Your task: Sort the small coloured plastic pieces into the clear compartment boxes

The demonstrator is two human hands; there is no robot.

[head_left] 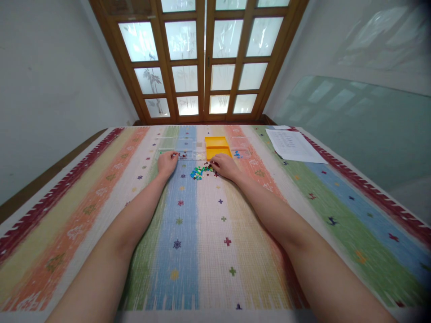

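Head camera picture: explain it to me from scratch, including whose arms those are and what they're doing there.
There is no machine here. The camera sits on a person's head, looking forward and down, so the bare arms are the wearer's own. They reach over a striped tablecloth. The left hand is at a clear box with dark bits in it. The right hand is at the edge of a pile of small colored pieces, just in front of an open yellow box. Paper lies farther right. Whether either hand holds a piece is too small to tell.
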